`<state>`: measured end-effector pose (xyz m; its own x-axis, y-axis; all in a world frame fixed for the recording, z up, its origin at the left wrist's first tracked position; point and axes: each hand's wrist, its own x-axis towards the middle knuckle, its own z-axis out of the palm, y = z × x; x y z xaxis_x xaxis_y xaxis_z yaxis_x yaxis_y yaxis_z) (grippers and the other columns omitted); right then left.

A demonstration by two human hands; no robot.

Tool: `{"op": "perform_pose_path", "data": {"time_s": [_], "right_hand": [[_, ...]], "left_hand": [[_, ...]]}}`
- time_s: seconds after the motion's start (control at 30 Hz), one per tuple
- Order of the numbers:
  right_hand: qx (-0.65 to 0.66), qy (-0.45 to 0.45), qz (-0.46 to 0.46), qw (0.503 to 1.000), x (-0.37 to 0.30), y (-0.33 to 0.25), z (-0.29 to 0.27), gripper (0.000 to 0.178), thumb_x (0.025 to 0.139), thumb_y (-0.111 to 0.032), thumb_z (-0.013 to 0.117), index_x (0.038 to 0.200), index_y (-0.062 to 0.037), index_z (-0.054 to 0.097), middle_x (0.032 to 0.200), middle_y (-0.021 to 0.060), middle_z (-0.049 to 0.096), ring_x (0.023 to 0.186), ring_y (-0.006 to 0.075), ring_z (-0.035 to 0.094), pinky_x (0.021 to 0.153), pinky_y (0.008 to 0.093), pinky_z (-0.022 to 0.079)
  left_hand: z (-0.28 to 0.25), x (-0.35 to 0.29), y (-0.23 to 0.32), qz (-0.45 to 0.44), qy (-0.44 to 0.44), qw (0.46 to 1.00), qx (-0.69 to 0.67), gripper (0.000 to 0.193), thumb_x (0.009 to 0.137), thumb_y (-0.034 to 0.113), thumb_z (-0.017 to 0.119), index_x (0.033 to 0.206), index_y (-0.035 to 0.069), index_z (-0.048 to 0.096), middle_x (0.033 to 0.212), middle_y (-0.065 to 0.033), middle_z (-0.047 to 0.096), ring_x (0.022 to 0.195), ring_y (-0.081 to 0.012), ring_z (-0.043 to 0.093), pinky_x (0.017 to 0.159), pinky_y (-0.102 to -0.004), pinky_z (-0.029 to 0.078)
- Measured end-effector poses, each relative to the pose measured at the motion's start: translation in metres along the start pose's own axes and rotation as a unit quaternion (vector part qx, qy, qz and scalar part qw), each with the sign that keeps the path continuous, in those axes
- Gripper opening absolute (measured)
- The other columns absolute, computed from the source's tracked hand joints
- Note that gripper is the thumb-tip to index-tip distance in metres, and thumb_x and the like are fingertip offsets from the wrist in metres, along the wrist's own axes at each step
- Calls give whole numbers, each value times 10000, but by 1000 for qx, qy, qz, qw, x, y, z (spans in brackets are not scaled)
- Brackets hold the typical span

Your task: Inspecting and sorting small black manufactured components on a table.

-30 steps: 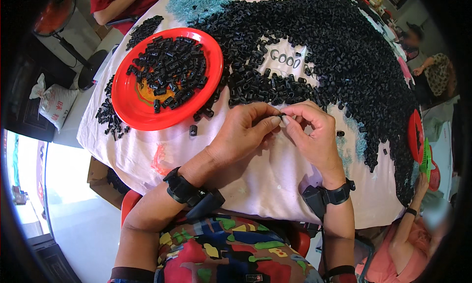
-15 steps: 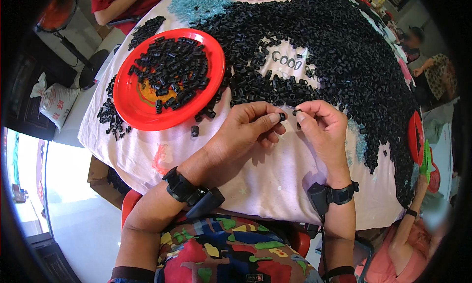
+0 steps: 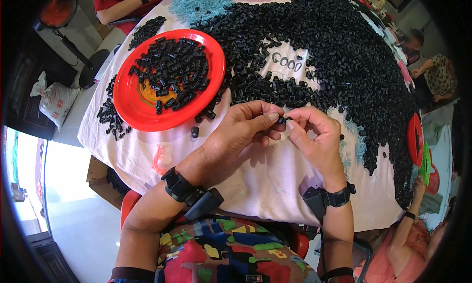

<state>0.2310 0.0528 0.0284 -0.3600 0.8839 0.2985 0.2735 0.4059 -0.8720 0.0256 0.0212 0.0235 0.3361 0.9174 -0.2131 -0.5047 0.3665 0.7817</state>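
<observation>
My left hand (image 3: 246, 124) pinches a small black cylindrical plastic piece (image 3: 281, 120) between thumb and forefinger, its other fingers curled beneath. Facing it, my right hand (image 3: 318, 135) grips a second small black part (image 3: 287, 119) at its fingertips. The two parts meet end to end, and the fingers partly cover them; whether they are joined I cannot tell. Both hands are just above the pale tablecloth (image 3: 255, 184), at the near edge of a large heap of black plastic pieces (image 3: 349, 71). A single black piece (image 3: 195, 131) lies left of my left hand.
A red plate (image 3: 129, 111) heaped with similar black pieces stands at the left. Clear bluish bits (image 3: 199, 6) are piled at the back, with more (image 3: 361, 148) right of my right hand. Other people sit at the far left (image 3: 120, 5) and lower right (image 3: 405, 248).
My right hand has moved left, bringing its part against the one in my left hand; a gap was between them before. My left hand has stayed nearly still.
</observation>
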Motion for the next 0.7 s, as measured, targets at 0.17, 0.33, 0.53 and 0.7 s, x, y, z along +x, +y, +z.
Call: {"op": "perform_pose_path", "data": {"time_s": [0.17, 0.33, 0.53, 0.7], "right_hand": [[-43, 6, -32, 999, 2, 1, -1, 136, 888, -26, 730, 1023, -26, 747, 851, 21, 707, 691, 69, 582, 604, 219, 458], [-9, 3, 8, 1000, 0, 3, 2, 151, 901, -25, 727, 1049, -28, 758, 858, 29, 721, 710, 60, 616, 617, 212, 483], [-12, 8, 14, 1000, 0, 1, 1, 178, 908, -10, 720, 1079, -28, 765, 859, 33, 729, 723, 58, 643, 638, 215, 514], [-54, 5, -16, 998, 1, -2, 1, 177, 894, 4, 726, 1066, -18, 761, 837, 31, 717, 704, 63, 635, 631, 218, 513]], "left_hand": [[-2, -2, 0, -32, -34, 999, -4, 224, 1047, 172, 615, 1212, 25, 653, 1032, -34, 719, 874, -68, 653, 765, -196, 522], [-3, -1, -3, -31, -20, 999, -5, 210, 1033, 152, 631, 1194, 18, 652, 1030, -39, 716, 859, -66, 651, 729, -203, 528], [-2, 2, -2, -34, -5, 999, 21, 201, 1012, 135, 664, 1189, 40, 659, 989, -28, 709, 839, -66, 649, 690, -219, 524], [-1, 5, -9, -2, 8, 1000, 25, 189, 996, 125, 689, 1169, 50, 677, 971, -22, 706, 823, -69, 652, 699, -221, 529]]}}
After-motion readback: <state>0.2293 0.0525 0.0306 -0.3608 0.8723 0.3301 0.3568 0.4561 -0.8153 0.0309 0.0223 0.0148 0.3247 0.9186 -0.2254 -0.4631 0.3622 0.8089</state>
